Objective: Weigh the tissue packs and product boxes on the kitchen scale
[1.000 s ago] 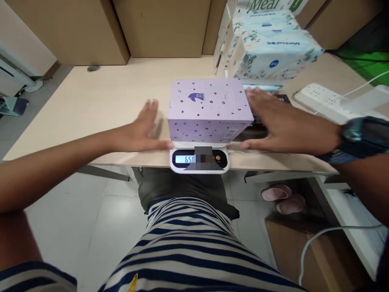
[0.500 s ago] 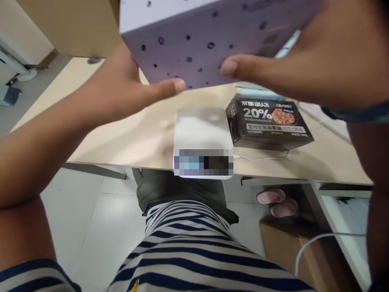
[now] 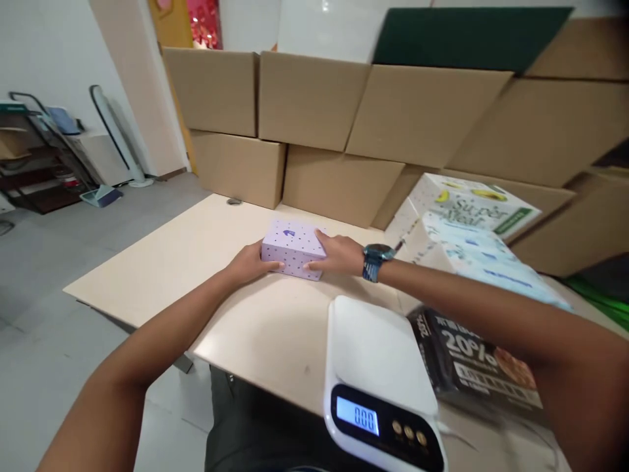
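Observation:
A lilac box (image 3: 291,248) with small dark dots and a purple mark on its top is at the far middle of the table, appearing to rest on it. My left hand (image 3: 249,263) is closed on its left side, thumb along the front face. My right hand (image 3: 340,255), with a watch at the wrist, grips the right side, its thumb and a finger showing on the box. Nearer to me, a white digital scale (image 3: 378,347) has a bare plate and a lit display reading 0.00.
Stacked cardboard boxes (image 3: 314,98) line the table's back. Under my right forearm lies a dark snack box (image 3: 472,367) marked 20%. Blue-and-white packs (image 3: 481,249) and a white-green carton (image 3: 491,200) stand at the right. The wooden table (image 3: 162,269) ends at the left.
The lilac box has gone from close before my face down and away to the table's far part, both hands still on it. My view has tilted up, showing the cardboard boxes.

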A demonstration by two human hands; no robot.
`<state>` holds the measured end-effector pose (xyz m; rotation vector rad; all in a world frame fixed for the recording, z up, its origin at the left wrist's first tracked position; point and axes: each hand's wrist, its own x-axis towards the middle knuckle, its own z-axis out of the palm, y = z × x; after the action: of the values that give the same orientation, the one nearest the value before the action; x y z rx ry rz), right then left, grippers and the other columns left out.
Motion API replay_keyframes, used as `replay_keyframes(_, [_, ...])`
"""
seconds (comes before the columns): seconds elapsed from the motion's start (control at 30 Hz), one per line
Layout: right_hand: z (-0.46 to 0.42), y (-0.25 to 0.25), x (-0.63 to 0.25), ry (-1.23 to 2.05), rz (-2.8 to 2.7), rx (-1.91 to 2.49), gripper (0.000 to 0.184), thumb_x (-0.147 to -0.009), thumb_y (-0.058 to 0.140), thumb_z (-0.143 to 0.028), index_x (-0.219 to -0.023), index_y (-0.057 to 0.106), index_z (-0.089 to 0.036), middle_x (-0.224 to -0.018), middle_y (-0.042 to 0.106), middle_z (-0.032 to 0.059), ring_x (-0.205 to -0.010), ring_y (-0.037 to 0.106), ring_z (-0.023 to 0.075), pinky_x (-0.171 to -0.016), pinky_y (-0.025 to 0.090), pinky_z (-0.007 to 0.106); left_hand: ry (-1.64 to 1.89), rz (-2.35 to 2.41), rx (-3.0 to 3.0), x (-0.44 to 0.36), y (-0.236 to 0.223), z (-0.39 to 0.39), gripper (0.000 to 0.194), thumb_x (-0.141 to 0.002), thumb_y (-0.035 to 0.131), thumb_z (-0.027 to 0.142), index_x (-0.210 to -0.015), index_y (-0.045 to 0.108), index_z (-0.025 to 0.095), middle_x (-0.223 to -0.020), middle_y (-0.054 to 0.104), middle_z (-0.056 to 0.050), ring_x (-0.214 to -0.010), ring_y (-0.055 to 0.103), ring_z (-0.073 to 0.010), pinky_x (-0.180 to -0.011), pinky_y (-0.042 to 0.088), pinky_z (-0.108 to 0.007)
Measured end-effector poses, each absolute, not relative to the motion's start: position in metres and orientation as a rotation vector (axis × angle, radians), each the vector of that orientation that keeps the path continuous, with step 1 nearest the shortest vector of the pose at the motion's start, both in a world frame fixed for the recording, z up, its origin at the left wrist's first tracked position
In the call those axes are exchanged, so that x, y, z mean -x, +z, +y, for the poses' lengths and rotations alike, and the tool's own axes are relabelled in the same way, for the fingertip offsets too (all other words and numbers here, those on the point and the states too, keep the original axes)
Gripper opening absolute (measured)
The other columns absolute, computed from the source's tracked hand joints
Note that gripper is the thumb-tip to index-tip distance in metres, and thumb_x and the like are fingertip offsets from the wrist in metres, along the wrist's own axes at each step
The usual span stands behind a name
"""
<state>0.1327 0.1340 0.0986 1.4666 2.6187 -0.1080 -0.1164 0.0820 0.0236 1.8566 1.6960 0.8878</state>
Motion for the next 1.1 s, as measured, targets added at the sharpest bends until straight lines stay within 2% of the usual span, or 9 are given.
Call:
replay_keyframes(0.13, [0.151, 0.088, -0.123, 0.037, 2.559, -1.429, 0.113, -0.096, 0.053, -0.081, -0.172, 0.023, -0.003, -0.133, 0.069, 0.0294, -0.122, 0.071, 0.0392, -0.099, 0.058, 0.044, 0.811, 1.891, -1.88, 0.119, 0.019, 0.089, 0.042, -0.096, 0.079, 0.045, -0.127, 0.073, 0.017, -0.131, 0.077, -0.011, -0.125, 0.074, -0.0254, -0.116, 0.061, -0.051])
replay_keyframes(0.23, [0.176, 0.087, -0.117, 0.087, 2.544, -1.445, 0.115, -0.095, 0.051, -0.085, -0.171, 0.026, -0.003, -0.134, 0.068, 0.0301, -0.123, 0.07, 0.039, -0.099, 0.058, 0.044, 0.802, 2.024, -1.883, 0.116, 0.014, 0.093, 0.041, -0.105, 0.068, 0.045, -0.134, 0.069, 0.016, -0.136, 0.072, -0.011, -0.13, 0.069, -0.0248, -0.12, 0.057, -0.054])
replay_keyframes(0.33, [0.204, 0.084, -0.11, 0.094, 2.549, -1.511, 0.105, -0.097, 0.055, -0.081, -0.168, 0.032, -0.007, -0.138, 0.066, 0.0254, -0.125, 0.069, 0.0314, -0.105, 0.059, 0.043, 0.824, 2.091, -1.898, 0.113, 0.011, 0.091, 0.047, -0.105, 0.066, 0.043, -0.145, 0.062, 0.019, -0.147, 0.067, -0.013, -0.139, 0.065, -0.0274, -0.124, 0.055, -0.057])
replay_keyframes(0.43, [0.232, 0.08, -0.102, 0.075, 2.562, -1.574, 0.079, -0.103, 0.058, -0.068, -0.159, 0.046, -0.014, -0.141, 0.063, 0.0167, -0.127, 0.066, 0.0224, -0.112, 0.059, 0.045, 0.803, 2.096, -1.945, 0.111, 0.01, 0.088, 0.048, -0.106, 0.066, 0.041, -0.148, 0.061, 0.02, -0.152, 0.064, -0.013, -0.143, 0.063, -0.0281, -0.126, 0.053, -0.057])
replay_keyframes(0.53, [0.254, 0.077, -0.093, 0.038, 2.576, -1.613, 0.063, -0.105, 0.061, -0.058, -0.15, 0.056, -0.015, -0.141, 0.062, 0.0138, -0.128, 0.064, 0.0207, -0.114, 0.06, 0.045, 0.743, 2.092, -1.983, 0.11, 0.01, 0.089, 0.047, -0.105, 0.068, 0.041, -0.145, 0.063, 0.019, -0.15, 0.065, -0.013, -0.141, 0.064, -0.0278, -0.124, 0.055, -0.056])
replay_keyframes(0.83, [0.292, 0.079, -0.071, -0.01, 2.504, -1.758, 0.058, -0.104, 0.065, -0.053, -0.147, 0.058, -0.014, -0.144, 0.061, 0.0136, -0.133, 0.062, 0.0217, -0.117, 0.058, 0.046, 0.68, 2.058, -2.033, 0.109, 0.006, 0.09, 0.045, -0.104, 0.069, 0.041, -0.143, 0.064, 0.018, -0.146, 0.067, -0.013, -0.136, 0.066, -0.0268, -0.12, 0.058, -0.054])
replay_keyframes(1.1, [0.292, 0.08, -0.067, 0.013, 2.514, -1.782, 0.057, -0.104, 0.065, -0.052, -0.146, 0.059, -0.014, -0.143, 0.062, 0.0136, -0.131, 0.064, 0.0211, -0.115, 0.059, 0.045, 0.712, 2.038, -2.036, 0.11, 0.001, 0.09, 0.044, -0.104, 0.069, 0.042, -0.139, 0.066, 0.017, -0.142, 0.069, -0.012, -0.133, 0.068, -0.026, -0.117, 0.06, -0.053])
